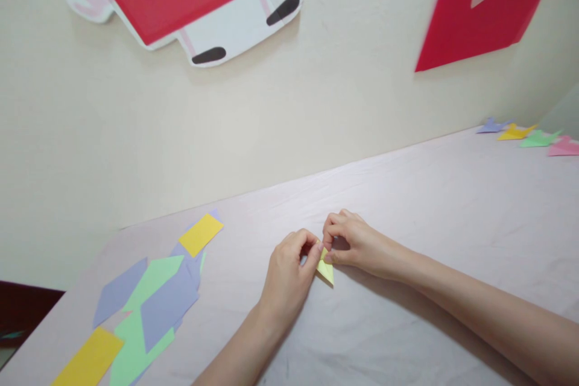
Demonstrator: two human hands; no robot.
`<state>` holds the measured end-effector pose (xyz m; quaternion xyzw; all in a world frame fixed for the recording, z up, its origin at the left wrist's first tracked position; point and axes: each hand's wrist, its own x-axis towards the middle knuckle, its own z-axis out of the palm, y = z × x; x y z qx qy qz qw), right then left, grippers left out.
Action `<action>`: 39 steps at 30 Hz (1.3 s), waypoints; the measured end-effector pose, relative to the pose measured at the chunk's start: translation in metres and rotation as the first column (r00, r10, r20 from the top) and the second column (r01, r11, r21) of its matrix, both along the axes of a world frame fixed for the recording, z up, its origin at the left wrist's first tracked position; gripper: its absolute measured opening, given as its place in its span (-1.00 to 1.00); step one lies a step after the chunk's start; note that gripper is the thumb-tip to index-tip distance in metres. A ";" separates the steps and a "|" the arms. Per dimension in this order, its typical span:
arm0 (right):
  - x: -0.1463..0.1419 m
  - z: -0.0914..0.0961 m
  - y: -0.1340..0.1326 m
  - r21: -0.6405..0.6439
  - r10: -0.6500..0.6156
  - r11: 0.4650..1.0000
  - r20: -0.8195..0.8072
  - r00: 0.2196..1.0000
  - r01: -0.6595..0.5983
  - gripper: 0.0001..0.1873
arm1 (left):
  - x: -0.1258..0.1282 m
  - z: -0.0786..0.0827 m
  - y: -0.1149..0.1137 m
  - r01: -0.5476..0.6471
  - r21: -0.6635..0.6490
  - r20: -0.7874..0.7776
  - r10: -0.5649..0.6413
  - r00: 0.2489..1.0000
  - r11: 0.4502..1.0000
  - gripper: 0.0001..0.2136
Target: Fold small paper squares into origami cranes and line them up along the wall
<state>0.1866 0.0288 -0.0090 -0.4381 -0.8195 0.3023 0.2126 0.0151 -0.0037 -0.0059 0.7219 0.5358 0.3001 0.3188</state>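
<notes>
A small piece of folded yellow paper (325,274) lies on the pale cloth, its pointed end towards me. My left hand (294,264) pinches its left side between thumb and fingers. From the right, my right hand (348,240) grips the upper right part of the same paper with thumb and curled fingertips. The fingers of both hands hide the paper's upper end, so its full shape cannot be made out.
Loose sheets of purple paper (169,307), green paper (154,277) and yellow paper (201,234) overlap at the left. Several folded paper figures, one of them a green figure (539,139), stand in a row at the far right. A wall (271,120) with red decorations borders the cloth-covered surface (407,205).
</notes>
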 end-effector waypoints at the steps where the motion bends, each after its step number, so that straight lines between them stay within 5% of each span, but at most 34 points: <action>1: 0.000 0.000 0.000 -0.001 0.008 1.000 -0.002 1.000 -0.008 -0.84 | 0.000 -0.001 0.000 0.000 -0.003 0.006 0.000 1.000 1.000 -0.82; 12: 0.003 -0.007 0.000 0.031 0.064 0.998 -0.111 0.992 -0.061 -0.82 | -0.002 -0.003 -0.001 0.011 -0.010 0.034 -0.011 0.999 1.000 -0.84; 16: 0.003 -0.007 -0.002 -0.038 -0.082 0.997 -0.340 0.937 0.074 -0.83 | 0.000 -0.002 -0.006 -0.134 0.025 0.176 0.128 0.976 0.991 -0.80; 19: 0.002 -0.007 -0.002 -0.168 -0.220 0.973 -0.489 0.844 0.156 -0.83 | 0.007 0.001 -0.008 -0.143 -0.191 0.372 0.206 0.905 0.971 -0.65; 22: 0.000 -0.007 -0.004 -0.239 -0.269 0.958 -0.545 0.794 0.160 -0.81 | 0.016 0.002 -0.010 0.059 -0.444 0.575 0.234 0.784 0.894 -0.59; 26: -0.006 -0.006 -0.010 -0.260 -0.267 0.955 -0.530 0.805 0.145 -0.81 | 0.025 0.001 -0.013 0.156 -0.476 0.678 0.248 0.692 0.866 -0.64; 34: -0.008 -0.007 -0.012 -0.179 -0.262 0.963 -0.441 0.858 0.202 -0.83 | 0.025 -0.007 -0.013 0.100 -0.474 0.669 0.284 0.687 0.875 -0.62; 39: -0.005 -0.002 -0.012 0.171 -0.151 0.961 -0.340 0.928 0.218 -0.98 | 0.025 -0.004 -0.012 0.111 -0.434 0.600 0.195 0.775 0.894 -0.67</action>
